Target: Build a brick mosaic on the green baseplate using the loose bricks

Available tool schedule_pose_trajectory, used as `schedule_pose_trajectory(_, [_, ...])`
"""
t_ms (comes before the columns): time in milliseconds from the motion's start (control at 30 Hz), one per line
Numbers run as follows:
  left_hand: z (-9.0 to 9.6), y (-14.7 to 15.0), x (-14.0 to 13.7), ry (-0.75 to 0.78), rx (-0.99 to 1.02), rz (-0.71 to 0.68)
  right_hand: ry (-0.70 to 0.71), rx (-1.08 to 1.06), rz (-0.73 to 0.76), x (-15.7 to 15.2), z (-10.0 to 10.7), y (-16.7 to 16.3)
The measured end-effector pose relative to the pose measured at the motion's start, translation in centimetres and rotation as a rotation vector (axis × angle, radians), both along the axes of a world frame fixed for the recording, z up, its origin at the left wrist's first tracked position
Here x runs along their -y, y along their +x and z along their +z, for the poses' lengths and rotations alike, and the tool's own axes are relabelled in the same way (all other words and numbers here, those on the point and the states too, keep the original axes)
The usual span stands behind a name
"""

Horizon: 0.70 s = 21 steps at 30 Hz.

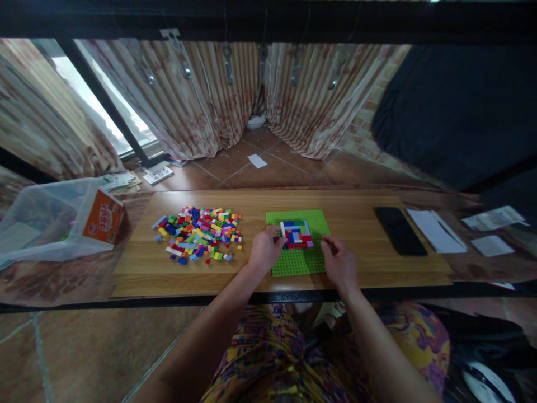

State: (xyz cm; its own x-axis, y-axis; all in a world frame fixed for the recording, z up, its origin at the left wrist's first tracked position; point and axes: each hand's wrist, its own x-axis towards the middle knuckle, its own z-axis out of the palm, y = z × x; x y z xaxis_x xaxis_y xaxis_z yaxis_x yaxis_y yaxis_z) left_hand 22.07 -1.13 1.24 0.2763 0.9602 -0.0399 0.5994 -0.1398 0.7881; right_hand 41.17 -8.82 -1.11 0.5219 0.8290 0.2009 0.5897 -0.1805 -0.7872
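Note:
A flat build of multicoloured toy bricks [297, 234] lies on a green studded baseplate [293, 266], with red, blue, white and purple bricks showing. At its left side is my left hand [265, 247], thumb and forefinger bent together by the lower left corner. Whatever sits between those fingertips is too small to make out. My right hand [340, 262] rests over the baseplate's right edge, apart from the build. Its fingers are loosely curled, thumb a little away from the forefinger, and no brick shows in them.
Loose toy bricks [203, 232] are heaped on the wooden board [251, 280] to the left. Beyond them stands a clear plastic box [50, 207] with an orange label. A black phone-like slab [400, 230] and white paper with a pen [436, 231] lie on the right.

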Motion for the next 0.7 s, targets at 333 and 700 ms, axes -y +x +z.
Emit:
schedule_pose_trajectory(333, [0.0,0.1,-0.1,0.001,-0.065,0.001,0.072,0.194,-0.015,0.0,-1.0,-1.0])
schedule_pose_trajectory(700, [0.8,-3.8,2.3,0.195,-0.033,0.080,0.095,0.211,-0.009,0.3,-1.4,-0.9])
